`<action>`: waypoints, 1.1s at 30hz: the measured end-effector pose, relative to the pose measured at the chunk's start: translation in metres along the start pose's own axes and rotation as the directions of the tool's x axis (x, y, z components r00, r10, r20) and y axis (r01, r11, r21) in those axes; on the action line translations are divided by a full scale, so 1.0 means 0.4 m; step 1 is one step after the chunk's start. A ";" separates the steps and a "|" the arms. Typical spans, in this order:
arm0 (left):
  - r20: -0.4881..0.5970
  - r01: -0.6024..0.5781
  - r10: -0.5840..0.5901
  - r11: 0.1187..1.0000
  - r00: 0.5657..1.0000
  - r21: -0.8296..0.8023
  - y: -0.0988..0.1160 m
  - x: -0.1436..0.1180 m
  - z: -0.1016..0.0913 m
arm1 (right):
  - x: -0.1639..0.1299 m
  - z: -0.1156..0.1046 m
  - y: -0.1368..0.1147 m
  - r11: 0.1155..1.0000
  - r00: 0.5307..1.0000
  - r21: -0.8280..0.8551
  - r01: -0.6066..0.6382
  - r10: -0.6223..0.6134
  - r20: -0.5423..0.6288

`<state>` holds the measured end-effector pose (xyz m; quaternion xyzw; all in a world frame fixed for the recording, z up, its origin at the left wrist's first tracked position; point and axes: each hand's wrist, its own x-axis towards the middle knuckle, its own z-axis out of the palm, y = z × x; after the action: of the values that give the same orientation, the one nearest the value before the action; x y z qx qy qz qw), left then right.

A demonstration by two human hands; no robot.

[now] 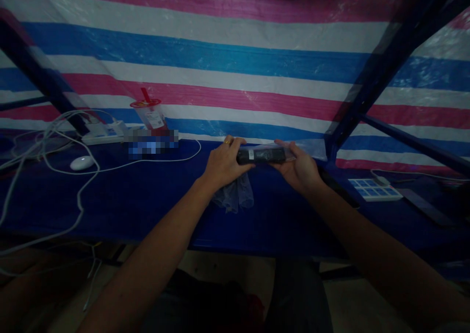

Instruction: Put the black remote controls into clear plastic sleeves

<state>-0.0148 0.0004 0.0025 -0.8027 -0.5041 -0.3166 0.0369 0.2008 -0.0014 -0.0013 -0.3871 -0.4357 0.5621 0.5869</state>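
My left hand point(224, 164), with a ring on one finger, is closed around the left end of a black oblong object point(266, 154) that has a small white label. Clear plastic wraps this object, and a loose end of the plastic sleeve point(312, 149) sticks out to the right. At the other end my right hand point(299, 169) grips it between thumb and fingers. Below my left hand, crumpled clear plastic point(235, 194) hangs down over the blue table; whether it joins the sleeve I cannot tell. A long dark object point(338, 188) lies beside my right wrist.
On the left of the blue table point(227, 235) are tangled white cables point(79, 196), a white mouse point(82, 163), a power strip point(105, 136) and a red-lidded cup point(150, 115). A blue-and-white power strip point(374, 189) and a flat dark slab point(426, 206) lie right. Striped sheeting point(235, 54) hangs behind.
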 end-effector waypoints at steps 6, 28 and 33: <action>-0.012 -0.027 0.027 0.999 1.000 0.030 -0.025 0.005 -0.005 | 0.022 -0.030 0.001 0.972 0.997 0.235 0.018 0.001 -0.082; -0.199 -0.005 -0.013 0.996 0.980 -0.090 -0.023 0.010 0.007 | 0.013 -0.027 0.010 0.904 0.980 0.388 -0.178 0.126 0.155; -0.147 -0.031 0.020 0.997 0.989 -0.070 -0.013 0.010 0.016 | -0.010 -0.001 0.005 0.899 0.958 0.379 -0.218 0.123 0.260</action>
<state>-0.0149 0.0083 -0.0017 -0.7846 -0.4780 -0.3919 0.0490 0.2004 -0.0053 -0.0035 -0.2270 -0.3391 0.7303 0.5479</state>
